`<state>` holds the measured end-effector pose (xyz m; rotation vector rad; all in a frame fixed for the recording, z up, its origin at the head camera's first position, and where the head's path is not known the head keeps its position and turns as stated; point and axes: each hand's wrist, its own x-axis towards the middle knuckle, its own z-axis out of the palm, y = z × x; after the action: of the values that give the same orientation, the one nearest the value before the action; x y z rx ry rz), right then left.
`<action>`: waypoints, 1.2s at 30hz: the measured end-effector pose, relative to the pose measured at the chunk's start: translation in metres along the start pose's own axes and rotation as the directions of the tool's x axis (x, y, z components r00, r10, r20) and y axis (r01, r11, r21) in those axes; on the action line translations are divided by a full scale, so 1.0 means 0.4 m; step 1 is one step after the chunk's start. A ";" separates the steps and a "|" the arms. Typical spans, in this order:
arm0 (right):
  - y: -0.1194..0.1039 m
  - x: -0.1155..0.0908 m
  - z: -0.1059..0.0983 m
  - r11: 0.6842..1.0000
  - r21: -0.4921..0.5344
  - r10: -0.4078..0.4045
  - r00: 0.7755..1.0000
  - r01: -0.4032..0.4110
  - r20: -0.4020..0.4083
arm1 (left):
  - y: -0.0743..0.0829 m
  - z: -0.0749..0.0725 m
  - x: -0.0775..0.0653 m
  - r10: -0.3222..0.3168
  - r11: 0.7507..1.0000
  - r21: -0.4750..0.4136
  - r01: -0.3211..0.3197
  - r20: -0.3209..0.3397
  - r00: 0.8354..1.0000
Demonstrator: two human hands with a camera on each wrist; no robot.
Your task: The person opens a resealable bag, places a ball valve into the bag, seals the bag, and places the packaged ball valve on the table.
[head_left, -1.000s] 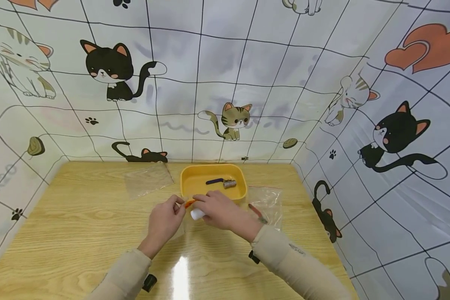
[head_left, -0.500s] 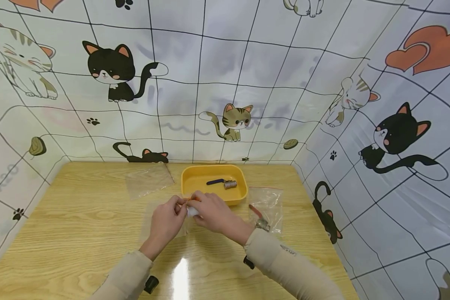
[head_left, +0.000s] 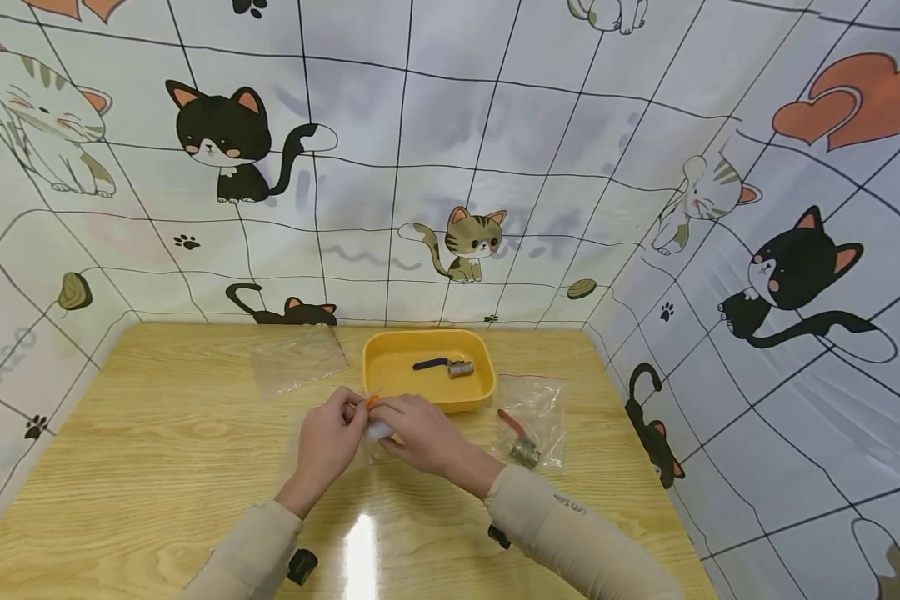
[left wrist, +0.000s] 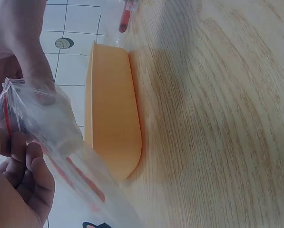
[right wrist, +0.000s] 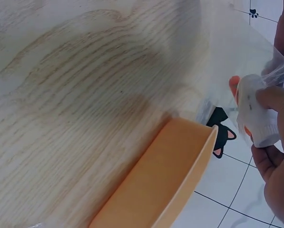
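Note:
My left hand (head_left: 328,435) pinches the mouth of a clear zip bag (left wrist: 68,135) with a red seal line. In the head view, my right hand (head_left: 426,433) is beside it, fingertips near those of the left. Between its thumb and fingers the right hand grips a white plastic valve (right wrist: 258,111) with a long orange handle (right wrist: 234,84). The handle shows through the film in the left wrist view, lying down inside the bag. Part of the white body is wrapped by the film, and part is hidden by fingers.
Beyond the hands stands a yellow tray (head_left: 390,371) holding a metal ball valve (head_left: 461,368) with a blue handle. To its right, a red-handled metal valve (head_left: 523,451) lies on another clear bag (head_left: 547,408). A flat clear bag (head_left: 292,362) lies back left.
My right hand has moved left toward the left hand, carrying the white valve into the bag's mouth. The right forearm has uncovered the red-handled valve.

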<state>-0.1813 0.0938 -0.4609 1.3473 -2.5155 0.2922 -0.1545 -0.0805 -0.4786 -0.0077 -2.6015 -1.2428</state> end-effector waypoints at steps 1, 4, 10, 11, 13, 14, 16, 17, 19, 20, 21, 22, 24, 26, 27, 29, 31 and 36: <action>0.000 -0.001 0.002 1.000 0.012 -0.003 1.000 0.003 -0.002 | 0.000 -0.001 0.000 0.002 1.000 -0.005 -0.002 0.003 1.000; -0.001 -0.003 0.007 0.999 0.038 0.014 1.000 -0.014 0.012 | 0.004 -0.003 0.000 0.001 1.000 -0.028 -0.001 0.015 1.000; -0.005 -0.003 0.016 0.993 0.065 0.093 0.992 -0.098 0.088 | 0.011 -0.003 -0.004 -0.005 0.999 -0.051 0.006 0.020 1.000; -0.006 -0.002 0.018 0.992 0.072 0.098 0.990 -0.106 0.096 | 0.012 -0.003 -0.004 -0.007 0.998 -0.055 0.008 0.017 1.000; -0.008 0.000 0.024 0.989 0.086 0.106 0.987 -0.117 0.118 | 0.015 -0.005 -0.005 -0.008 0.998 -0.063 0.008 0.010 1.000; -0.009 0.001 0.027 0.989 0.091 0.105 0.986 -0.118 0.128 | 0.016 -0.005 -0.005 -0.007 0.998 -0.066 0.008 0.006 1.000; -0.011 0.003 0.033 0.990 0.095 0.093 0.984 -0.108 0.150 | 0.017 -0.007 -0.005 -0.004 0.997 -0.072 0.004 -0.003 1.000; -0.012 0.004 0.035 0.990 0.096 0.084 0.983 -0.100 0.164 | 0.017 -0.009 -0.005 -0.001 0.997 -0.078 0.000 -0.008 1.000; -0.015 0.005 0.038 0.992 0.102 0.056 0.980 -0.076 0.192 | 0.017 -0.011 -0.006 0.003 0.996 -0.086 -0.004 -0.014 1.000; -0.017 0.006 0.038 0.993 0.102 0.043 0.978 -0.065 0.203 | 0.018 -0.012 -0.006 0.005 0.996 -0.092 -0.006 -0.013 1.000; -0.019 0.007 0.037 0.993 0.107 0.035 0.977 -0.058 0.212 | 0.017 -0.013 -0.006 0.006 0.995 -0.097 -0.007 -0.012 1.000; -0.021 0.007 0.037 0.992 0.116 0.025 0.975 -0.052 0.221 | 0.018 -0.014 -0.007 0.007 0.995 -0.102 -0.008 -0.010 1.000; -0.025 0.009 0.035 0.992 0.123 0.007 0.973 -0.036 0.231 | 0.020 -0.015 -0.007 0.005 0.994 -0.109 -0.006 -0.004 1.000; -0.028 0.008 0.035 0.993 0.118 0.001 0.973 -0.029 0.232 | 0.022 -0.017 -0.007 0.003 0.994 -0.113 -0.003 -0.003 1.000; -0.029 0.008 0.034 0.993 0.119 -0.002 0.973 -0.027 0.232 | 0.023 -0.018 -0.008 0.000 0.993 -0.114 0.000 -0.003 1.000; -0.031 0.008 0.034 0.994 0.106 -0.005 0.972 -0.020 0.234 | 0.026 -0.019 -0.008 -0.003 0.993 -0.116 0.002 -0.009 1.000; -0.032 0.008 0.032 0.995 0.098 -0.002 0.971 -0.022 0.239 | 0.028 -0.022 -0.008 -0.004 0.993 -0.120 0.001 -0.020 1.000; -0.035 0.011 0.021 0.993 0.111 0.006 0.966 -0.035 0.257 | 0.032 -0.031 -0.007 0.018 0.992 -0.123 -0.025 -0.059 0.998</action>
<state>-0.1733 0.0802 -0.4668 1.4896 -2.7633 0.2870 -0.1474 -0.0814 -0.4622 -0.0228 -2.4654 -1.3735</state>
